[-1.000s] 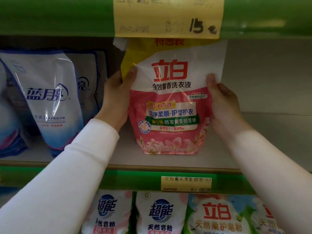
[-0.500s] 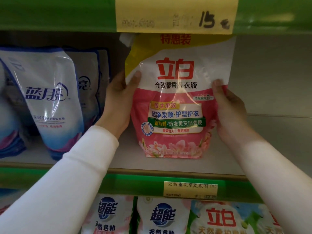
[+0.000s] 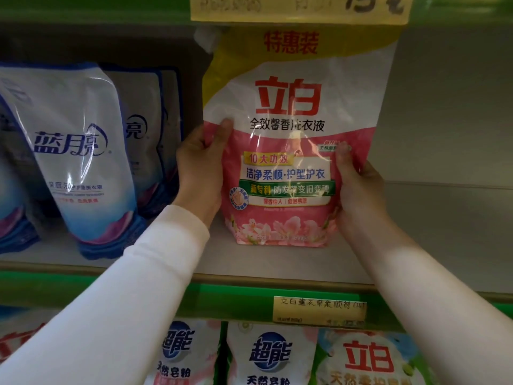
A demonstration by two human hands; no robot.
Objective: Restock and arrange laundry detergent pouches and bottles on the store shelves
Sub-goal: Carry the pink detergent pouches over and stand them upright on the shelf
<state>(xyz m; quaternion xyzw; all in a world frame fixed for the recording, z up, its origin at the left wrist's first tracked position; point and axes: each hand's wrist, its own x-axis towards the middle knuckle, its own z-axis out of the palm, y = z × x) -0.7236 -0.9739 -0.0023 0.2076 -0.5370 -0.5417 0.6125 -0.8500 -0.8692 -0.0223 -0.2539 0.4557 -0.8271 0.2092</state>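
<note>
Pink-and-white detergent pouch (image 3: 288,129) stands upright on the grey shelf board (image 3: 277,262), right of middle in the view. Its printed face is turned outward and its yellow top reaches up to the green rail (image 3: 83,6) above. Its base seems to sit on the board, though the shadow there makes it hard to say whether it rests fully.

Both hands grasp the pouch by its sides. The left hand (image 3: 201,173) wraps the left edge, with the thumb (image 3: 225,128) laid across the front and the other fingers hidden behind. The right hand (image 3: 361,190) holds the right edge lower down. Its thumb presses on the pink front beside the label text, and the rest of its fingers curl round the back, out of sight. Both arms wear white sleeves (image 3: 133,287).

On the same board to the left, a blue-and-white pouch (image 3: 75,151) leans with its top tilted left, and a matching pouch (image 3: 144,129) stands behind it. Both are near the left hand but apart from the pink pouch.

A yellow price card (image 3: 299,8) hangs from the upper rail, just over the pouch's top. On the green front edge of the shelf sits a small handwritten label (image 3: 319,311). The row below shows 2 white pouches with blue logos (image 3: 268,354) and 1 green-and-white pouch with red characters (image 3: 369,359).
</note>
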